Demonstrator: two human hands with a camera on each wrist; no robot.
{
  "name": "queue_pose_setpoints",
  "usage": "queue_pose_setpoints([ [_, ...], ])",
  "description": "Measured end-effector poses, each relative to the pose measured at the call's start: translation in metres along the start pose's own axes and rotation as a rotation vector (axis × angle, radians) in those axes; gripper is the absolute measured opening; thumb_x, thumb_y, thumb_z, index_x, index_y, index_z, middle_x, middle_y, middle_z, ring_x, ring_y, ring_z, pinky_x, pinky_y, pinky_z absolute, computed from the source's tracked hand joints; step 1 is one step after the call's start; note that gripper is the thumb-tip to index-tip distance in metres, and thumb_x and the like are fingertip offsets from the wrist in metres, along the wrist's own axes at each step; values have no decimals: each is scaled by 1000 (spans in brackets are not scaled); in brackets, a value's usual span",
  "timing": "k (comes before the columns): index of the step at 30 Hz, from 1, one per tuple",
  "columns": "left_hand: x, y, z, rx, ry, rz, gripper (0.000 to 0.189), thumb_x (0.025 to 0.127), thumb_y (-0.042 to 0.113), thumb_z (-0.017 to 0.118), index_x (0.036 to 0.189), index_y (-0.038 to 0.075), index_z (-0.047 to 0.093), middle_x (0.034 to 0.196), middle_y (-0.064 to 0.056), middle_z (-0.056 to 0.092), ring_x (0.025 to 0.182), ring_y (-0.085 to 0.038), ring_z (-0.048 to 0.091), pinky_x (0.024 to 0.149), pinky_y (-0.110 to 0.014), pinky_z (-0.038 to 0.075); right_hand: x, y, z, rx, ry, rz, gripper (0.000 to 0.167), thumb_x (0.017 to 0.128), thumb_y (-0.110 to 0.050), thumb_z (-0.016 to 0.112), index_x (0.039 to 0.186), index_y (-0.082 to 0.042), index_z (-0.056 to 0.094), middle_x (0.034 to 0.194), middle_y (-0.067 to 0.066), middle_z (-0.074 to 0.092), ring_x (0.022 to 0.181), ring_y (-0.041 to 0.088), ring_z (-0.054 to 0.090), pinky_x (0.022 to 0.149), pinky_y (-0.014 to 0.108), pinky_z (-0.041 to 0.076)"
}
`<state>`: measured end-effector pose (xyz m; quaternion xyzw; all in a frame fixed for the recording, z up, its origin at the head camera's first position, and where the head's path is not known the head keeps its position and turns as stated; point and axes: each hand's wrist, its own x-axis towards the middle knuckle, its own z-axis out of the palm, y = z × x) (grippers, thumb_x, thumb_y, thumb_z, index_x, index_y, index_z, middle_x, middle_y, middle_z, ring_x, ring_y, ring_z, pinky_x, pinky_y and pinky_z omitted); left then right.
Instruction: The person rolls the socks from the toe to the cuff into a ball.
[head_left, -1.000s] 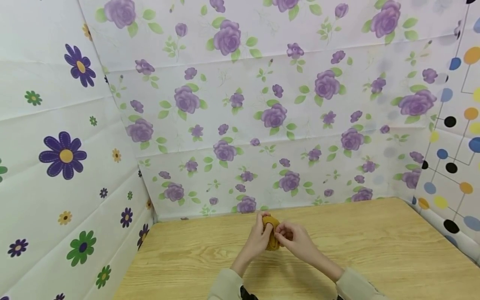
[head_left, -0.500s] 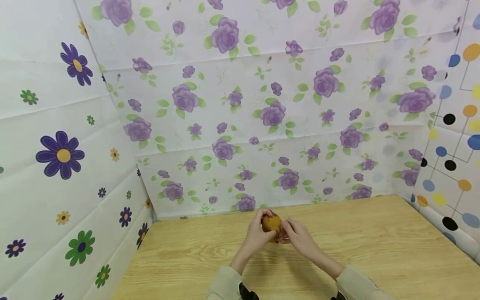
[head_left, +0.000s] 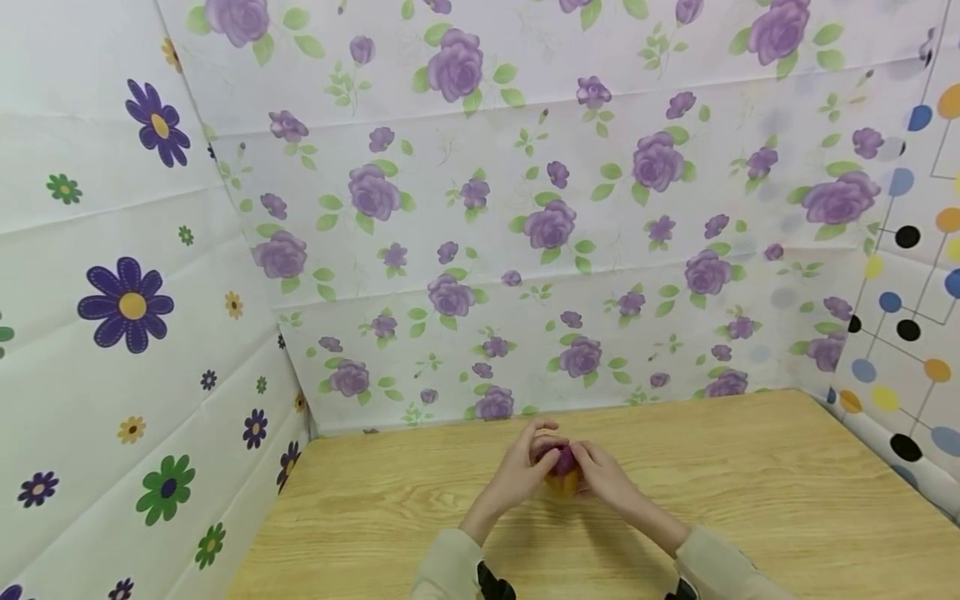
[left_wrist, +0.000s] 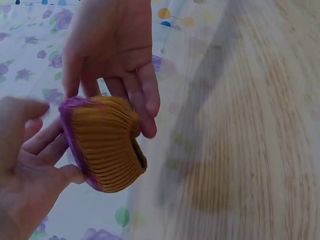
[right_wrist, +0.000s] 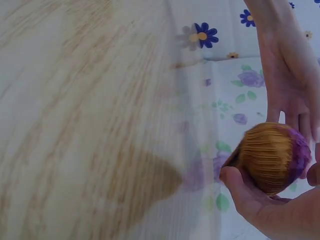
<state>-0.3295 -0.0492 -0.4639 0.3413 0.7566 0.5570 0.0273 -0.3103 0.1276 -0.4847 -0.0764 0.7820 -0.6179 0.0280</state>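
Note:
A balled-up sock (head_left: 562,481), with ribbed mustard knit and a fuzzy purple end, is held above the table between both hands. In the head view its purple end faces up. My left hand (head_left: 517,471) holds it from the left, the thumb at the purple edge and one finger raised. My right hand (head_left: 606,479) grips the other side. In the left wrist view the sock (left_wrist: 102,145) shows its folded cuff opening at the right. The right wrist view shows my right thumb at the cuff opening of the sock (right_wrist: 270,157); the other fingers are partly hidden.
The wooden table (head_left: 375,517) stretches out beneath the hands. Behind it hangs a white sheet with purple roses (head_left: 450,296). A flower-print sheet (head_left: 45,400) covers the left side, and a dotted sheet (head_left: 892,358) the right.
The sock has been turned over between the hands: mustard faced the head camera before, and purple faces up now. Both hands have shifted slightly right and changed their finger positions on it.

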Motion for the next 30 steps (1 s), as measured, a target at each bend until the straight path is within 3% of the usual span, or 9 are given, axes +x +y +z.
queue_pose_setpoints([
  [2,0,-2,1,23,11,7,41,97,-6,48,134,9,41,129,-18,60,123,-32,57,99,-33,49,-1,3,0,-38,-10,1,51,106,-34,36,130,10,46,116,29,60,83,27,67,71,47,58],
  [6,-1,-7,5,108,60,-16,53,89,-15,55,133,12,44,133,-16,55,122,-33,56,96,-39,51,-1,9,0,-73,-52,-22,47,104,-31,42,130,8,43,114,30,60,81,25,67,68,44,58],
  [13,-2,-18,9,146,115,-135,67,82,-15,65,136,19,43,138,-16,40,127,-38,43,87,-33,55,1,17,-1,-142,-106,-22,46,102,-29,49,130,7,41,92,17,68,75,22,65,63,35,55],
  [17,-3,-19,8,142,179,-182,58,84,-9,66,133,13,46,136,-19,42,122,-40,48,84,-32,55,2,14,-2,-223,-44,16,40,101,-29,50,125,3,48,93,13,67,78,21,60,61,31,47],
  [21,-5,-20,7,174,269,-242,41,87,-5,65,124,7,52,129,-24,50,105,-36,59,76,-31,56,3,12,-3,-241,-13,57,40,100,-30,51,124,2,51,92,13,63,79,23,58,62,32,46],
  [30,-8,-22,3,202,325,-324,26,90,-2,58,116,-2,53,106,-25,59,88,-28,66,64,-31,55,2,19,-4,-241,-69,45,32,101,-22,49,119,4,53,80,11,55,71,21,52,59,31,43],
])
